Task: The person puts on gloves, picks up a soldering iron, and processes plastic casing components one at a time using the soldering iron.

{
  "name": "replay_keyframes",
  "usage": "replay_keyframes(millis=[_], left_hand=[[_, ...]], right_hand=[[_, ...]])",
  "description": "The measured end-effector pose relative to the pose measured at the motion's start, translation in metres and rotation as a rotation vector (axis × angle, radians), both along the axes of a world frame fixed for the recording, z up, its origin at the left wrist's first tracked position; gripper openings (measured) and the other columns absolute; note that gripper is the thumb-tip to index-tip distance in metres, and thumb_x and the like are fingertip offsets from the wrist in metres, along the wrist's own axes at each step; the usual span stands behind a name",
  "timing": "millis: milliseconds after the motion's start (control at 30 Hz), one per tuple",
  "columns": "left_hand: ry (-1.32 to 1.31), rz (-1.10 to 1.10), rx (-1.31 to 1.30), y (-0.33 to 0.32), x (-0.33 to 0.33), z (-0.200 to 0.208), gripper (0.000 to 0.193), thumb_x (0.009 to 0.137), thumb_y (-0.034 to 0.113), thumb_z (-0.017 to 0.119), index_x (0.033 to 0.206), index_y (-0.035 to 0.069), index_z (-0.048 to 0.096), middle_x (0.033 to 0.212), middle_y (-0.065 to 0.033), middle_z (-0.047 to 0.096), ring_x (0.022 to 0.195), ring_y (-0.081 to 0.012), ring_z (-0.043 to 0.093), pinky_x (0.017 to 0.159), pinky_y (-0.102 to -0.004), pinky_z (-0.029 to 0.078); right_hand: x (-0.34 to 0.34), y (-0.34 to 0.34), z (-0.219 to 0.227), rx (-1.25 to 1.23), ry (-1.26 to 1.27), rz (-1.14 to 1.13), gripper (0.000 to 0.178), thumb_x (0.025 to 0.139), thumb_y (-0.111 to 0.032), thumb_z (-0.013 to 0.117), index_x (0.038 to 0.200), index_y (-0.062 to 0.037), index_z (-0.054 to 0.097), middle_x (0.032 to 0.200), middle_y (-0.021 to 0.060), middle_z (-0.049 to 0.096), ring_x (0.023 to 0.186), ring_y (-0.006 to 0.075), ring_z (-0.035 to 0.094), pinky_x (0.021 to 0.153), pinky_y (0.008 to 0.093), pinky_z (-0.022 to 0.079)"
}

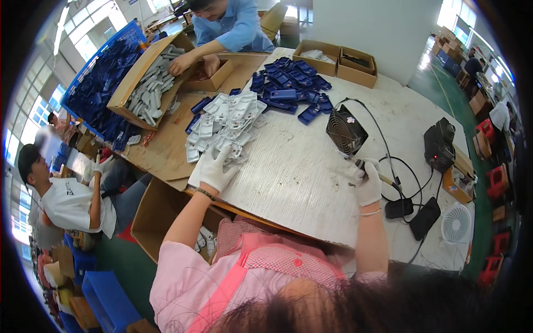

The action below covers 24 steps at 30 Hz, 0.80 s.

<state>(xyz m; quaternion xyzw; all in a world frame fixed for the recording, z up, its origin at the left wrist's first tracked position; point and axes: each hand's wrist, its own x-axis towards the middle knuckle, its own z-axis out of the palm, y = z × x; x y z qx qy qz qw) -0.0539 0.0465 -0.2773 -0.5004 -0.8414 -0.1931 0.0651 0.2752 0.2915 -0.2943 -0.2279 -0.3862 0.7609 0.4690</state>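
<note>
My left hand [216, 169], in a white glove, reaches onto the near edge of a heap of white plastic housings [230, 119]. Its thumb and fingers are apart against the parts, and I make out nothing gripped between them. In my gloved right hand [367, 186], over the right side of the table, a soldering iron [358, 163] with a dark handle is held, its front end angled up and left. Just beyond it stands a black square fan [347, 130]. Dark blue plastic housings [286, 83] lie heaped behind the white ones.
Across the table a person in blue [239, 30] has their hands at cardboard boxes, one full of grey parts [152, 89]. Cables run to a black power unit [438, 144] and two black adapters [425, 217]. A white fan [456, 223] stands right; another person [78, 200] sits left.
</note>
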Motion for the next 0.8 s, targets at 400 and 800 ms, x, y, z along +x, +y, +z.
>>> replay_keyframes(millis=[400,800], left_hand=[[-0.016,-0.272,0.237,0.083,0.064,-0.011,0.061,0.070,0.006,0.061,0.127,0.006,0.039,0.119,-0.0233,0.046,0.098,-0.0378,0.053,0.081,-0.0411,0.046],[-0.150,-0.541,0.143,0.138,0.090,0.012,0.030,0.079,0.010,0.054,0.109,0.009,0.054,0.113,-0.0127,0.054,0.085,-0.0325,0.060,0.072,-0.0365,0.050]], right_hand=[[-0.003,-0.003,0.008,-0.040,-0.008,-0.056,0.004,0.086,-0.010,0.052,0.086,-0.0066,0.053,0.072,-0.0004,0.055,0.058,0.0036,0.047,0.053,0.0149,0.040],[-0.004,-0.001,0.010,0.006,-0.126,-0.028,0.008,0.089,-0.009,0.046,0.084,-0.0081,0.051,0.072,-0.0015,0.052,0.058,0.0016,0.045,0.050,0.0137,0.037]])
